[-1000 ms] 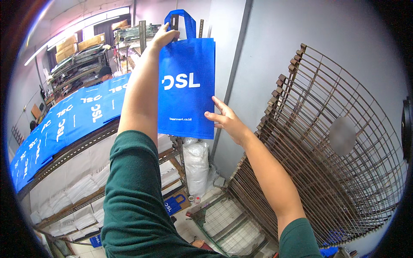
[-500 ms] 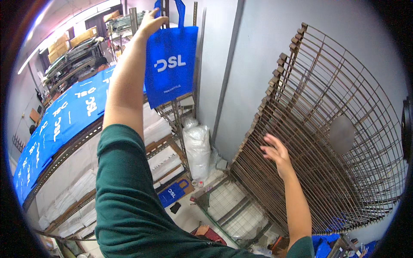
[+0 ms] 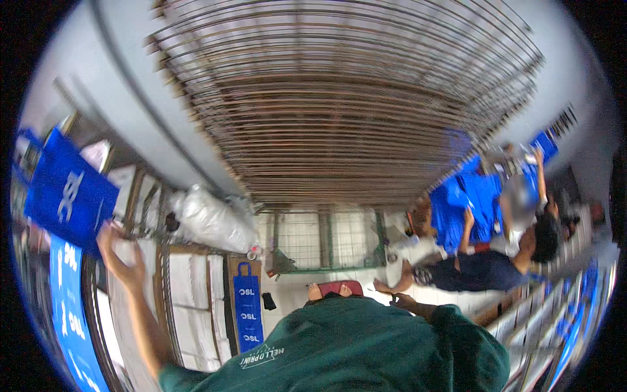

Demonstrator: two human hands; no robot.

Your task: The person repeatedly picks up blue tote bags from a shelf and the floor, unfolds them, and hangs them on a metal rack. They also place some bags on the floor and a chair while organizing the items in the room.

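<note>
**Left hand off the blue bag, wire racks overhead**

Left hand (image 3: 121, 258) raised at about nine o'clock, fingers spread and apart, gripping nothing. Just up and to the left of it, toward ten o'clock, a blue tote bag (image 3: 68, 196) with white lettering, hanging tilted against the metal shelving (image 3: 153, 215); fingertips near the bag's lower corner, contact impossible to tell through the blur. Left forearm running down toward seven o'clock into a dark green sleeve (image 3: 196, 379).

Right hand (image 3: 408, 302) low near the centre, at roughly five o'clock, resting just above the green shirt (image 3: 366, 346); only partly seen, so open or closed cannot be told.

At twelve o'clock, filling the upper half, a stack of brown wire racks (image 3: 353, 104) leaning against a grey wall (image 3: 111, 98). At eight o'clock, a long row of blue printed bags (image 3: 68, 313) laid along a table edge. Between nine o'clock and centre, a white plastic-wrapped bundle (image 3: 212, 222) beside the shelving, and below it a narrow blue bag (image 3: 247, 307) lying on a brown carton. At three o'clock, another person (image 3: 496, 261) in dark clothing seated among more blue bags (image 3: 467, 202), one arm lifted.
</note>
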